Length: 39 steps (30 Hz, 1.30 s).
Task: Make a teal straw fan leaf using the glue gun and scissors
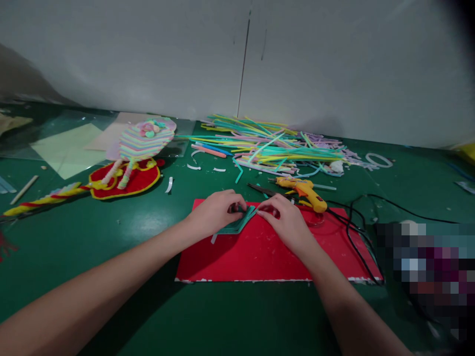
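Both hands meet over a teal foam piece [240, 222] near the far edge of the red board [260, 259]. The left hand [217, 211] curls onto it, and the right hand [287, 222] pinches its edge. A yellow glue gun [306, 193] lies at two o'clock, with the foam strips [274, 146] at twelve.

The teal foam piece [237, 223] is largely covered by the left hand [215, 212] and the right hand [287, 225]. Its full outline cannot be made out, nor whether it is gripped or only pressed. A patch [426, 267] at the right is blurred into squares, and the black cable [349, 225] is lost in it. A yellow object [468, 151] is cut off by the right edge.
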Each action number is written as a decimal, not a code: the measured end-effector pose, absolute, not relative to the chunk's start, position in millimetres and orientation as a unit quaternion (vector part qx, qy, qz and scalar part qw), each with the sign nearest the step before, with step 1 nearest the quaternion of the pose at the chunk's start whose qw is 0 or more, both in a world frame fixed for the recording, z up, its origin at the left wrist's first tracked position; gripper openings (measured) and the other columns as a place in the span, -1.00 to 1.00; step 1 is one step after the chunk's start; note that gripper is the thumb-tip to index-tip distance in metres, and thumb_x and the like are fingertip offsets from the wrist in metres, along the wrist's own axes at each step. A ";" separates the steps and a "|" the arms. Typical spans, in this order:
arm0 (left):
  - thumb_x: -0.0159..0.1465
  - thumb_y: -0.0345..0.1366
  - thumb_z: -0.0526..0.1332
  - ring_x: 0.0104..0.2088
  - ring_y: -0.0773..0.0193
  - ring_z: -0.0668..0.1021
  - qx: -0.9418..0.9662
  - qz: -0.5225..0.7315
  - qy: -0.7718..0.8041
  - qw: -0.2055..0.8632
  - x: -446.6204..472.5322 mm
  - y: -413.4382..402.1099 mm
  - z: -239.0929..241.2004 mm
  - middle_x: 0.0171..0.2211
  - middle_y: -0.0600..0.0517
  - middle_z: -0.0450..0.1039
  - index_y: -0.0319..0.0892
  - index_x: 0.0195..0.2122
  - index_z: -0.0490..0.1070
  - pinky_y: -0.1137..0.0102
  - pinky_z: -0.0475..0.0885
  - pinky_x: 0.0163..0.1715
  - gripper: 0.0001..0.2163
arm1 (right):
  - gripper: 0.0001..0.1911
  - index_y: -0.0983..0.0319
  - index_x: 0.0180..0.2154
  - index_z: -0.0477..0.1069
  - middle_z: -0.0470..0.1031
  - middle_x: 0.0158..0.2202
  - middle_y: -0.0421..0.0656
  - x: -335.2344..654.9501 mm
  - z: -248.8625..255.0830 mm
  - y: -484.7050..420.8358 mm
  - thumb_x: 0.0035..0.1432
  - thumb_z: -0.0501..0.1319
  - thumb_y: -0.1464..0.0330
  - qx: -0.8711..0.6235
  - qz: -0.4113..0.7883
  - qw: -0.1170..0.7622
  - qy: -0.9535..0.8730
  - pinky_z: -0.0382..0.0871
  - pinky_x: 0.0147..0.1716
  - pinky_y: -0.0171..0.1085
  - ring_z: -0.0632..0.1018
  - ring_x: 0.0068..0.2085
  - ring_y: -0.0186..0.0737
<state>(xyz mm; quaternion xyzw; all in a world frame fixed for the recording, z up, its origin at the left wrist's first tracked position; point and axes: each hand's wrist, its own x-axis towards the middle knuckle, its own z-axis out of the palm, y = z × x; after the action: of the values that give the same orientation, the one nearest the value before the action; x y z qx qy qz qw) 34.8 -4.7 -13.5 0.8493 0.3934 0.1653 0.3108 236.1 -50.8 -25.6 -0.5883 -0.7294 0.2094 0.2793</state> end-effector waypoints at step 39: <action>0.26 -0.40 0.16 -0.26 0.31 0.48 0.864 0.161 0.369 0.303 28.9 -8.1 -0.4 -0.28 0.04 0.44 -0.15 -0.26 0.48 0.43 0.32 -0.28 -0.89 | -0.85 0.16 -0.26 0.53 0.43 -0.33 -0.15 234.5 -29.1 -50.8 0.17 0.18 0.39 -0.582 0.194 0.319 -0.723 0.36 -0.23 -0.24 0.48 -0.25 -0.21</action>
<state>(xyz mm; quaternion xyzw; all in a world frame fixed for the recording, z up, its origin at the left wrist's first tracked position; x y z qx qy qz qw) 28.9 -8.1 -0.4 0.8639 0.3685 0.1608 0.3033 234.5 -50.8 -29.1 -0.5819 -0.7227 0.1936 0.3188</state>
